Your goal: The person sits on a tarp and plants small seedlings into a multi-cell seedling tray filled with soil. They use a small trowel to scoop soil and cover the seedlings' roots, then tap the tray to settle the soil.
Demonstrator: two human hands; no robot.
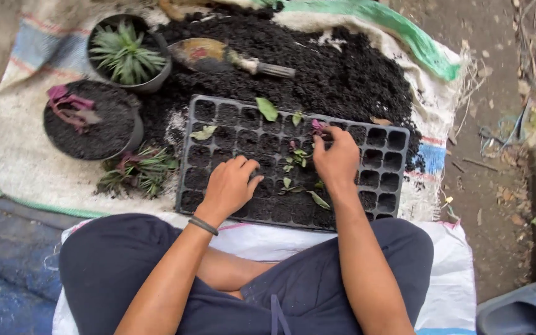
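Seedling tray (398,158): black, soil-filled cells, few small cuttings. Left hand (229,185) rests on it, fingers curled. Right hand (337,158) fingers pinch purple cutting (317,127).

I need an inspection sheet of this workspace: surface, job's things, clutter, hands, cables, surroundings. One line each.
Surface: white woven sack on dirt ground, with a heap of dark soil.
Job's things: black plastic seedling tray, many cells soil-filled, a few small cuttings in it.
Clutter: rusty trowel with grey handle; black pot with spiky green plant; black pot with purple plant; loose plants.
Hands: left hand rests on the tray; right hand fingers at a purple cutting.
Cables: nothing seen.
Surroundings: blue tarp, dry leaves.
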